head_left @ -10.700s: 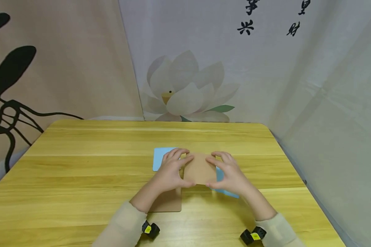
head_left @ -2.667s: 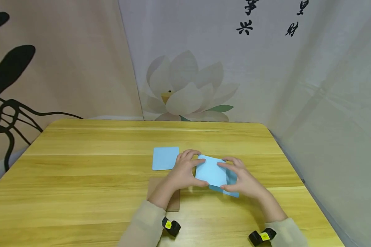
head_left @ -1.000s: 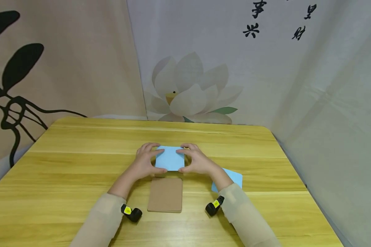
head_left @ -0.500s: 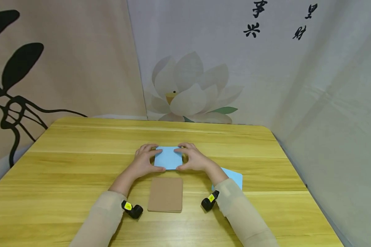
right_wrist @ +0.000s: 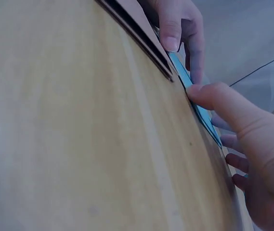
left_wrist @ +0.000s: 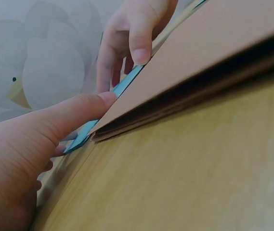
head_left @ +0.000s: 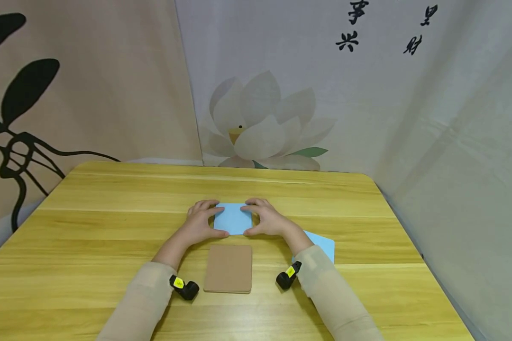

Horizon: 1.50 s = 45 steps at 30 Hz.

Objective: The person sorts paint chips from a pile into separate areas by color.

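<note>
In the middle of the wooden table lies a light blue card (head_left: 233, 219) with rounded corners, held flat from both sides. My left hand (head_left: 199, 222) grips its left side, thumb at the near edge and fingers at the far edge. On its right side, my right hand (head_left: 268, 220) grips it the same way. The right wrist view shows the blue edge (right_wrist: 203, 113) low against the tabletop, apparently in more than one layer. Just in front lies a stack of square brown cards (head_left: 228, 269), touched by neither hand.
Another blue card (head_left: 323, 246) lies askew at the right, partly hidden under my right forearm. The wooden table (head_left: 111, 227) ends at a printed cloth backdrop (head_left: 273, 118). A small black camera sits on each wrist.
Earlier, both hands held a brown-faced card, then a blue one at the right. They carried the blue card left onto the blue card there; since half a second ago, they have hardly moved.
</note>
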Available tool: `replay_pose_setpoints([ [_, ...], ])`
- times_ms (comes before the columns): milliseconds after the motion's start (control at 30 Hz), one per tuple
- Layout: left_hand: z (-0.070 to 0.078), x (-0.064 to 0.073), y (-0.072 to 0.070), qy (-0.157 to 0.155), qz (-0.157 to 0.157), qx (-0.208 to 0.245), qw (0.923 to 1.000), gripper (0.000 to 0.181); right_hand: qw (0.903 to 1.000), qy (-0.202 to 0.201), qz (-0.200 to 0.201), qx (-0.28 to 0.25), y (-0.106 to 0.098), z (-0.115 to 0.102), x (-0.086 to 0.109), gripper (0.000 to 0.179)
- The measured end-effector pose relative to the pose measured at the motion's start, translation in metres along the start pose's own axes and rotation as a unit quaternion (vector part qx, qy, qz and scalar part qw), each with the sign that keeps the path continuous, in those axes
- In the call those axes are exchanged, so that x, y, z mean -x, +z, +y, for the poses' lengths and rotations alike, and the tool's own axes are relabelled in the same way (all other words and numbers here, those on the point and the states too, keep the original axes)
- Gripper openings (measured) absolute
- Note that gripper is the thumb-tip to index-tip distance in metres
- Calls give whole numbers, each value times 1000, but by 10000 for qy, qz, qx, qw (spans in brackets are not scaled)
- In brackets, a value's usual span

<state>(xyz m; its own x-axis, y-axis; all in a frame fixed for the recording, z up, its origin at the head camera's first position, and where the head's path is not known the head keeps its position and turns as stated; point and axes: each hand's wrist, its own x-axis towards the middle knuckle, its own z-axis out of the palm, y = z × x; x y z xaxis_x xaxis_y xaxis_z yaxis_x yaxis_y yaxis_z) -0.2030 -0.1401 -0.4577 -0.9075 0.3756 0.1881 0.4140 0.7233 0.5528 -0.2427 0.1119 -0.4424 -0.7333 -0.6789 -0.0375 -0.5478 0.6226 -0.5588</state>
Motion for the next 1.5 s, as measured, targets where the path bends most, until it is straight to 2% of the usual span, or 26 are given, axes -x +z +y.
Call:
replay_pose_setpoints([
  [467, 2, -1, 0, -2, -41, 95, 9999, 78, 9998, 178, -10, -3, -2, 1, 5, 74],
  [733, 1, -2, 3, 26, 73, 322, 9995, 80, 9991, 159, 237, -320, -4, -2, 16, 77],
  [967, 3, 4, 2, 146, 219, 406, 9988, 80, 9985, 95, 483, -231, -4, -6, 33, 75],
  [1233, 13, 6, -2, 337, 254, 371, 9984, 79, 9957, 129, 893, -197, -5, -13, 52, 72],
  [1500, 28, 4, -1, 553, 221, 268, 9979, 79, 9928, 105, 1180, 198, -10, -16, 71, 73],
])
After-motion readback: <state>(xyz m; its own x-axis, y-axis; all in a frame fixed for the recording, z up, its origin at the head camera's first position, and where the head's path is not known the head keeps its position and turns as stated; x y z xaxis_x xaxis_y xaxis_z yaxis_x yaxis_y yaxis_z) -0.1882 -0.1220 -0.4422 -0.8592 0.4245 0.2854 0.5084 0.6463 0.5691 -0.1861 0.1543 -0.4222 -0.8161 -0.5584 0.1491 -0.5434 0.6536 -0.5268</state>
